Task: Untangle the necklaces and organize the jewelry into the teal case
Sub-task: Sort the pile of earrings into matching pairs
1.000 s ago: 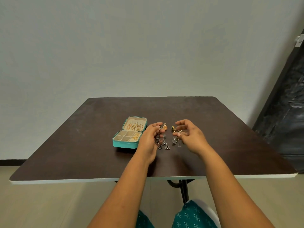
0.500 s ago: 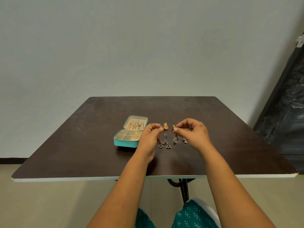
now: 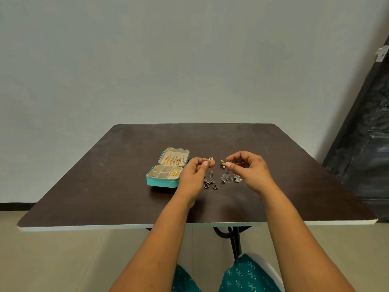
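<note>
While both hands hover over the middle of the counter, we judge the step to be sorting loose earrings, not yet stowing them. Our left hand pinches a small gold piece; our right hand has thumb and forefinger together, though on what we cannot tell. Dark drop earrings and silver ones lie between the hands. The open teal case sits just left, so next comes a short, careful carry into a compartment.
</note>
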